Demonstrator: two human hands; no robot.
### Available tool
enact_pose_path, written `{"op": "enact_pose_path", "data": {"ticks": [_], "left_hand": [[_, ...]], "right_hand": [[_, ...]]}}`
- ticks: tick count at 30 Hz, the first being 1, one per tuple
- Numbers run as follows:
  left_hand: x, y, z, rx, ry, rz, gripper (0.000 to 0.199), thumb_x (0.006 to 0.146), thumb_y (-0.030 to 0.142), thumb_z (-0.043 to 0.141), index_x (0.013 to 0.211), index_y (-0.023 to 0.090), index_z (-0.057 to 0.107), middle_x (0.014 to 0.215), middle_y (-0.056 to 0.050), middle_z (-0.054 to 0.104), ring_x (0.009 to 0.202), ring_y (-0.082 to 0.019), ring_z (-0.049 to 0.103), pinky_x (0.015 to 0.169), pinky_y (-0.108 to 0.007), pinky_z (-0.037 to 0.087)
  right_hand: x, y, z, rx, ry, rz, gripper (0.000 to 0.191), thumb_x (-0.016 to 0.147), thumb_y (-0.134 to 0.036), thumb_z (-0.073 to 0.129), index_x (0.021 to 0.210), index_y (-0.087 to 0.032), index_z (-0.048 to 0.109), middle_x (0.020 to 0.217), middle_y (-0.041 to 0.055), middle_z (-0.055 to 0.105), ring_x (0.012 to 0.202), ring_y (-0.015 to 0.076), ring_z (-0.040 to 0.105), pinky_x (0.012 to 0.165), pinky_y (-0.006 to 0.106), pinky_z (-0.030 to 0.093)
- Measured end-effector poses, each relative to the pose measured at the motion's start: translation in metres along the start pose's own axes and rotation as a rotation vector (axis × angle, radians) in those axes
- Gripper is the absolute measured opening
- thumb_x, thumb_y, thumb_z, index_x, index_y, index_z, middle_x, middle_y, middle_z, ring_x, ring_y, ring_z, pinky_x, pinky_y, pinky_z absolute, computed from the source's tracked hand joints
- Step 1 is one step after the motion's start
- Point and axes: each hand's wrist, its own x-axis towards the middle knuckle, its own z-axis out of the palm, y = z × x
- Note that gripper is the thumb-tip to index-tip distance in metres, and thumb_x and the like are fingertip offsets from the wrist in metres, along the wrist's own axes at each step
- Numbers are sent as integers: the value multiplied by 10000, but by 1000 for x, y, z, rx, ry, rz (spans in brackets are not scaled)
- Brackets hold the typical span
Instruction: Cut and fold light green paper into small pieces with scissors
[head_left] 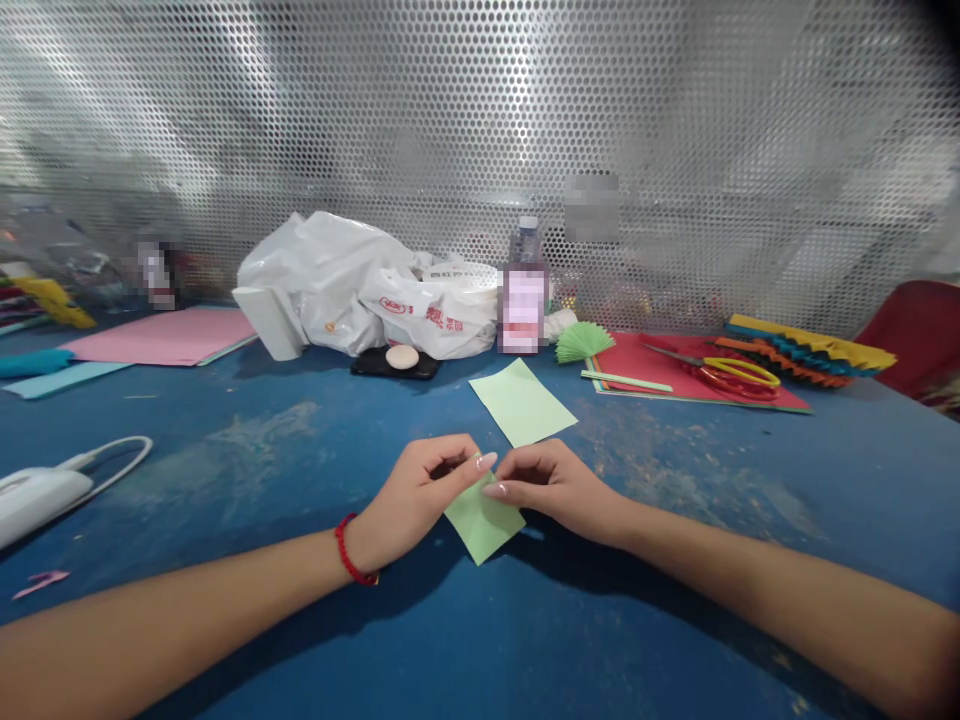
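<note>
Here, light-green paper (484, 525), plain, near corner pointed; left hand (416, 495), right hand (568, 485) both pinching far part

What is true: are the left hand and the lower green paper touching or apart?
Touching. The head view shows the left hand pinching the lower green paper, thumb on top.

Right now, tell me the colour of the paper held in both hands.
The held paper sheet is light green, best seen in the head view.

Held paper (484, 520) light green; tabletop (300, 650) blue; bracelet (347, 553) red; bag (420, 320) white, red-printed.
</note>
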Motion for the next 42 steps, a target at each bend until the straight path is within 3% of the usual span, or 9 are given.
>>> {"op": "enact_pose_path", "data": {"ticks": [7, 13, 23, 29, 33, 35, 38, 40, 42], "left_hand": [[-1, -1, -1, -49, -214, -35, 408, 913, 468, 536, 693, 133, 614, 623, 19, 498, 585, -98, 407, 542, -222, 298], [-2, -1, 0, 31, -213, 36, 372, 922, 423, 546, 699, 141, 642, 658, 13, 551, 613, -103, 455, 574, -224, 330], [-10, 3, -2, 64, 113, 227, 356, 932, 309, 548, 610, 157, 549, 628, 22, 485, 594, -99, 427, 590, -230, 341], [-3, -7, -4, -84, 402, 78, 365, 924, 406, 549, 651, 167, 503, 591, 43, 390, 552, -93, 331, 516, -224, 285], [-2, -6, -2, -192, 188, -8, 412, 886, 479, 581, 642, 155, 504, 589, 38, 431, 545, -84, 360, 504, -205, 303], [-3, -2, 0, -216, 71, -33, 406, 886, 489, 576, 671, 147, 536, 591, 35, 457, 537, -81, 383, 498, -198, 308], [-3, -1, 2, -280, -83, -79, 364, 884, 488, 582, 776, 141, 573, 634, 25, 524, 537, -79, 421, 498, -193, 322], [-1, -5, 3, -291, -158, -102, 354, 878, 491, 590, 881, 137, 592, 658, 17, 558, 542, -83, 437, 500, -195, 322], [1, -8, 3, -238, -184, -99, 361, 875, 480, 603, 988, 137, 602, 630, 29, 543, 535, -88, 429, 499, -200, 307]], "right_hand": [[-1, -4, -4, 151, -39, 97, 284, 697, -373, 812, 736, -137, 658, 633, -27, 599, 568, 79, 516, 595, 230, 420], [-1, -7, -9, 148, -131, 127, 260, 717, -352, 794, 690, -144, 640, 640, -20, 643, 590, 91, 583, 648, 243, 479], [-1, -19, -12, 116, -347, 247, 164, 719, -230, 726, 635, -150, 610, 596, -13, 647, 564, 109, 630, 597, 223, 464], [-4, -23, -13, -74, -530, 163, 178, 771, -277, 725, 651, -155, 675, 592, -6, 635, 584, 115, 588, 633, 247, 475], [-6, -9, -11, 66, -266, 49, 220, 795, -339, 724, 759, -157, 605, 626, -20, 606, 559, 107, 574, 573, 232, 464], [-7, -2, -11, 103, -117, -48, 256, 769, -282, 754, 897, -183, 556, 723, -35, 595, 581, 89, 548, 570, 212, 449], [-10, 0, -8, -131, -11, -253, 452, 764, -155, 745, 1158, -234, 537, 877, -19, 582, 669, 93, 538, 635, 220, 459], [-13, -1, -5, -372, -28, -426, 341, 838, -146, 680, 1161, -234, 613, 891, 12, 595, 717, 114, 558, 678, 241, 469], [-17, -3, -2, -534, -67, -582, 155, 912, -182, 615, 1034, -213, 705, 862, 44, 633, 744, 133, 591, 692, 249, 473]]}}
